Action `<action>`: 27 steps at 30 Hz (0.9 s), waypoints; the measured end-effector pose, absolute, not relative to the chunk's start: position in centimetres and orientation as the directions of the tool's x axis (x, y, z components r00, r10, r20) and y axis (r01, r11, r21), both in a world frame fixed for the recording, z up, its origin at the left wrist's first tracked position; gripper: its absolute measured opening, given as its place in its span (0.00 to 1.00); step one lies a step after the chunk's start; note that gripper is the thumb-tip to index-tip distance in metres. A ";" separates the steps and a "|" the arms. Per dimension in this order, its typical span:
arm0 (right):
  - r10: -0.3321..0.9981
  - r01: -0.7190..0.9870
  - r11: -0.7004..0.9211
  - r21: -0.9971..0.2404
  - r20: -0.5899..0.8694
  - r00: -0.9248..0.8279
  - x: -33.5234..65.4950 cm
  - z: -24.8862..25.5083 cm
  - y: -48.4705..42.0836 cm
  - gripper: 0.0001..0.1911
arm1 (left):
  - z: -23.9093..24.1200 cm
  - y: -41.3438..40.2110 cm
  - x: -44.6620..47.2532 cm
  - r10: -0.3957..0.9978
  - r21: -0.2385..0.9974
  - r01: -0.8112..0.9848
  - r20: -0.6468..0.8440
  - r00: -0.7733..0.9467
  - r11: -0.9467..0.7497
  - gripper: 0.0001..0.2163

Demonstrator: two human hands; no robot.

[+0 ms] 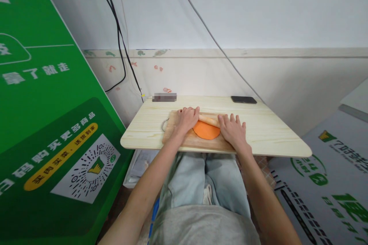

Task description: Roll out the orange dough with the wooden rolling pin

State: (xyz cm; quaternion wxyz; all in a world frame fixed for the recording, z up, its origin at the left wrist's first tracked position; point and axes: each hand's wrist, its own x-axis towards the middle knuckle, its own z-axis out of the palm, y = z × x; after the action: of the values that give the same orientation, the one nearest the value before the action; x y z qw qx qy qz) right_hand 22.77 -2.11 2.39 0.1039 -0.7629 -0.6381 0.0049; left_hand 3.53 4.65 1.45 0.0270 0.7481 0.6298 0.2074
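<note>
A wooden rolling pin (209, 120) lies across a flat, rounded sheet of orange dough (206, 131) on a wooden board (188, 141). On the pin's left end rests my left hand (187, 119), its fingers bent over it. My right hand (233, 128) presses on the other end with the palm, fingers stretched out and spread. Both ends of the pin are hidden under the hands. The dough's far edge is covered by the pin.
The board lies at the near edge of a pale wood table (270, 134); a metal loop handle (163, 124) sticks out at its left. A black phone (243, 100) and a blurred-out item (164, 97) lie at the back. Green panel (66, 122) at left, grey printed cabinet (330, 168) at right.
</note>
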 end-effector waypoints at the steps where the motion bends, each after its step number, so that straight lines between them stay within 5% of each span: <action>1: 0.976 0.975 -0.158 -0.159 0.126 0.179 23.1 2.6 -1.6 0.38 | 1.5 4.6 3.5 0.953 0.302 0.931 0.279 0.118 -0.203 0.29; 14: 0.944 0.994 -0.004 -0.109 0.328 0.040 18.9 -1.2 -10.7 0.44 | 1.1 5.0 3.3 0.949 0.340 0.912 0.287 0.132 -0.230 0.28; 21: 0.958 0.958 -0.183 -0.220 0.178 0.224 22.7 1.5 -2.8 0.43 | 1.1 4.9 3.4 0.954 0.331 0.918 0.272 0.128 -0.217 0.28; 27: 0.965 0.967 -0.153 -0.204 0.181 0.191 23.7 2.0 -1.5 0.40 | 1.0 5.0 3.4 0.952 0.316 0.924 0.277 0.128 -0.216 0.29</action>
State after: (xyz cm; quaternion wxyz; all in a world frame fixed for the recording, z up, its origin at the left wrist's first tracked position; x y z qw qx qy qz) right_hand 23.67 -1.51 2.02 0.1379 -0.7593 -0.6359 -0.0040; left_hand 3.39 4.96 1.05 0.0336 0.7501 0.6254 0.2124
